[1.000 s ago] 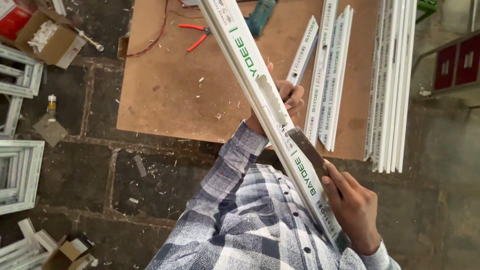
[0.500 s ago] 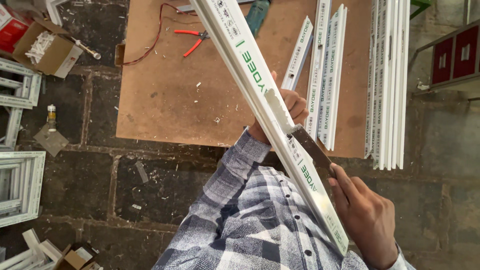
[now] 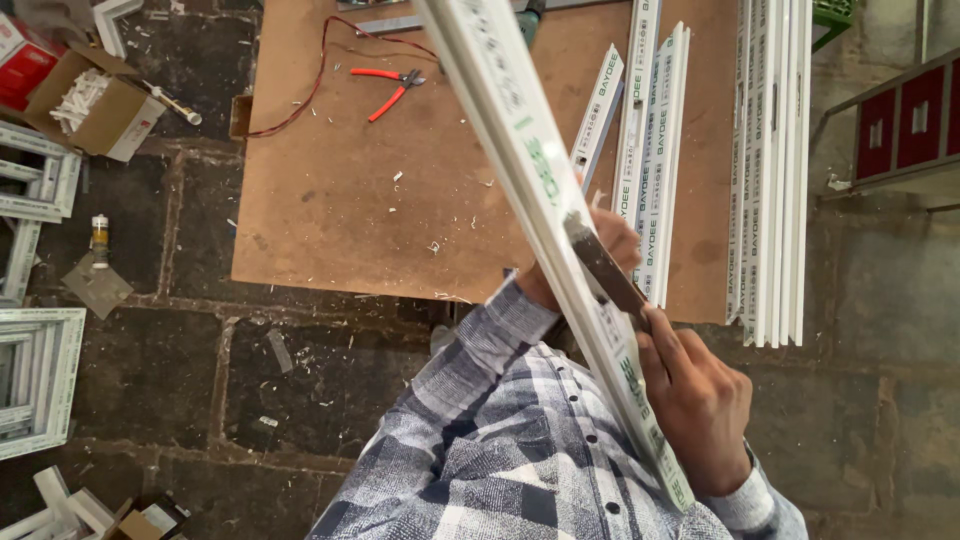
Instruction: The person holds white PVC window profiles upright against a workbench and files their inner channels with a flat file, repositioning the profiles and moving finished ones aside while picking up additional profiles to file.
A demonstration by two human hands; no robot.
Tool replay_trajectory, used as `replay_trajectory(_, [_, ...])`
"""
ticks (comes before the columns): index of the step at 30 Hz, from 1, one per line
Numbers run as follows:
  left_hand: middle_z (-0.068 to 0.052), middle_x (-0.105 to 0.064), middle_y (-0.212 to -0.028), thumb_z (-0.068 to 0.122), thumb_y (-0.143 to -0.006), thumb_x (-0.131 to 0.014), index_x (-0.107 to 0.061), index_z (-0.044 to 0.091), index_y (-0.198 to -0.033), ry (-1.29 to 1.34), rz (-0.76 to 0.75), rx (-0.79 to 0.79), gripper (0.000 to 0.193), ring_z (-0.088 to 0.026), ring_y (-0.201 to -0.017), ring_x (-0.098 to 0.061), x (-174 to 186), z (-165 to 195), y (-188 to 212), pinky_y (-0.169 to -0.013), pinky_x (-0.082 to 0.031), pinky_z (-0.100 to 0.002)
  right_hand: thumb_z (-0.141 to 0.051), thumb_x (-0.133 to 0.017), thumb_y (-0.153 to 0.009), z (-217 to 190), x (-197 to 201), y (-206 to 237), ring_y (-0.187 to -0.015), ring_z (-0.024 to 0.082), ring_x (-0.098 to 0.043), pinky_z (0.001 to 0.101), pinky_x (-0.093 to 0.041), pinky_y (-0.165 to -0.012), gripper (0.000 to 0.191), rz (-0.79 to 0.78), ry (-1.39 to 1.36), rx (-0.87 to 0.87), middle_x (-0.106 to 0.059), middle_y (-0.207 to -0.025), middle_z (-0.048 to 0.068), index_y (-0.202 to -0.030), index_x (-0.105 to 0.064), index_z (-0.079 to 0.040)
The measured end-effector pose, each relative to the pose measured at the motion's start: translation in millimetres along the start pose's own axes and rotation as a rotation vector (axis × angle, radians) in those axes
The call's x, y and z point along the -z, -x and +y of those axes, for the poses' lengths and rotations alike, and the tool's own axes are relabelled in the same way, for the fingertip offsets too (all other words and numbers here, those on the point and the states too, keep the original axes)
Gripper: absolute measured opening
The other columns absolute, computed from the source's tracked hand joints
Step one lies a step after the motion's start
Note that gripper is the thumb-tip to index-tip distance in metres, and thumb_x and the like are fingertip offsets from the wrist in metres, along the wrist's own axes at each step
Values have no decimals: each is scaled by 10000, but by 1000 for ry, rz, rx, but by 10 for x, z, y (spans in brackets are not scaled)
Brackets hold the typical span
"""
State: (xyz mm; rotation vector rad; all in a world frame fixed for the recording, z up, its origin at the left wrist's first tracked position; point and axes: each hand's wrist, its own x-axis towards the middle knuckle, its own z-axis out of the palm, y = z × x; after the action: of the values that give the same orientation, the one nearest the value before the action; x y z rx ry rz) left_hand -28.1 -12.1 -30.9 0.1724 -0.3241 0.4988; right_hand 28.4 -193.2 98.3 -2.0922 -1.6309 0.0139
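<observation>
A dark stone-slab floor, littered with white chips, runs under everything. On it lies a large brown fibreboard sheet serving as the work surface. Along the board's right side lies a stack of long white window profiles, with a few shorter white profile lengths beside it, all bearing green lettering. White window frames lie at the left edge of the floor. At upper left sits an open brown cardboard box holding white pieces, a red package just beside it. A metal shelf with dark red panels stands at right. Red-handled pliers and a red wire lie at the top of the board. A small tube stands on the floor at left.

A long white profile slants across the middle, raised above the board. The left hand grips it from behind; the right hand is clasped around a dark flat tool pressed against the profile's edge.
</observation>
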Motion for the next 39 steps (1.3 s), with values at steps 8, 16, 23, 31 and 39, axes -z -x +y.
replay_trajectory(8, [5,-294,-625,636,-1116,-148,-347,112,-622,-57,-42,120,747,-165,-595,-283,-131,85,-52,-510,-301,-307,-159,-709,-941,106,22,-38,-638,241,-684,351,-518,-575,274,-69,-171,-104,-706,-860,116,-1200,-740,-73])
replay_trajectory(16, [-23,-332,-638,683,-1098,-131,-338,106,-660,23,-41,86,753,-179,-578,-332,-92,288,-62,-485,-321,-319,-189,-704,-913,307,143,411,-774,273,-757,352,-574,-676,285,-187,-213,-279,-758,-950,140,-1170,-750,-75])
replay_trajectory(23, [-24,-319,-628,668,-1100,-123,-327,110,-651,10,-45,90,745,-175,-578,-328,-125,265,-88,-480,-319,-317,-202,-701,-925,352,139,425,-871,283,-780,345,-586,-736,303,-204,-257,-305,-767,-1018,162,-1191,-739,-62])
replay_trajectory(31, [-12,-289,-629,680,-1093,-107,-314,105,-632,-66,10,130,766,-172,-597,-256,-46,168,-98,-491,-274,-310,-184,-694,-939,260,144,300,-804,304,-748,356,-569,-680,273,-153,-206,-256,-748,-972,155,-1174,-735,-51])
replay_trajectory(39, [-1,-290,-635,685,-1117,-125,-331,115,-627,-14,14,133,779,-167,-606,-282,-52,121,-99,-509,-285,-315,-163,-697,-946,167,77,51,-690,294,-710,366,-543,-614,263,-105,-133,-164,-727,-901,140,-1182,-745,-57])
